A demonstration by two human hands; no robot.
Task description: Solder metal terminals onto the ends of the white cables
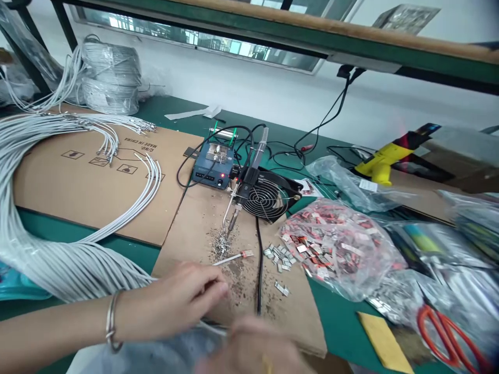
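Observation:
My left hand (191, 293) rests low over the brown cardboard, closed with its fingers curled under; what they hold, if anything, is hidden. Just beyond its knuckles lies a white cable (228, 259) tipped with a small orange and silver connector (247, 254); its other end disappears behind the hand. Another stretch of white cable (212, 328) shows between my hands. My right hand (257, 348), at the bottom edge, is smeared by motion and its fingers are unclear. Ahead, a soldering iron (233, 221) points down in its stand at a heap of solder scraps (221, 244).
A soldering station (213, 169) and a round-grilled fan (267, 200) stand ahead. Bundled white cables (78, 265) fill the left. Loose metal connectors (279, 257), a bag of orange-and-silver parts (339, 244), red-handled scissors (448, 332) and a yellow tool (384, 161) lie right.

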